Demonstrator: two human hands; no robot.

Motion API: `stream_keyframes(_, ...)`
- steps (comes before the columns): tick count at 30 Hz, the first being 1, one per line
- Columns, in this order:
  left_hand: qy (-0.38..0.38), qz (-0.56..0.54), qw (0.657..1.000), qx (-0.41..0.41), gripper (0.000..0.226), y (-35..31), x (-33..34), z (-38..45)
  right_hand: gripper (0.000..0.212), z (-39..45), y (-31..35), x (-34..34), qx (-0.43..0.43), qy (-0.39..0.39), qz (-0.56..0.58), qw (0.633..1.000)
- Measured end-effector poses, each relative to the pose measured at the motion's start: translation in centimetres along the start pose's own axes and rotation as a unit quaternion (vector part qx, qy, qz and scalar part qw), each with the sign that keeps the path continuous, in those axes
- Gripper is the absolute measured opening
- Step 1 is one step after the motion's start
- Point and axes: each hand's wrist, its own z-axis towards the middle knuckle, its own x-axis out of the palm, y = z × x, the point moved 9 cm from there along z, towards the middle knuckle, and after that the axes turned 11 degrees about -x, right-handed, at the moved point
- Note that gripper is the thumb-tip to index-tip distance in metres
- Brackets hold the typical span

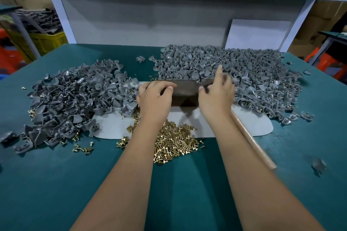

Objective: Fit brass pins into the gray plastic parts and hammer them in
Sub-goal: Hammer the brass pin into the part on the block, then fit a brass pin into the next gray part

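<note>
Your left hand [154,97] and right hand [216,93] both rest on a dark brown block [185,93] at the middle of the green desk [56,184]; your left fingers [167,85] curl over its top edge, while your right fingers grip its right end. The brass pins [172,142] lie heaped just in front of the block, on the near edge of a pale mat [112,125]. Gray plastic parts sit in two piles, one to the left [75,97] and one to the right [253,73]. A wooden handle [253,139] lies beside your right forearm.
</note>
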Motion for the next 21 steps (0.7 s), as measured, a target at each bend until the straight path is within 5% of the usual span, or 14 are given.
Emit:
stream_keyframes(6, 0.026, -0.182, 0.982, -0.044, 0.033, -0.4, -1.2, 0.1, 0.037, -2.9, 7.4, -0.3, -0.229, -0.077, -0.013, 0.970)
stream_keyframes(9, -0.045, -0.249, 0.967, 0.000, 0.033, -0.9, -4.1, 0.2, 0.019, -4.7, 10.7, 2.1, -0.310, 0.032, 0.039, 0.949)
stream_keyframes(13, -0.166, -0.339, 0.926, 0.007, 0.031, 0.7, -8.3, 0.4, 0.046, -7.0, 12.4, 7.0, -0.327, 0.209, 0.013, 0.922)
stream_keyframes(21, -0.190, -0.372, 0.907, -0.058, 0.032, 3.1, -8.8, 0.9, 0.032, -7.6, 13.4, 8.3, -0.359, 0.220, 0.008, 0.907)
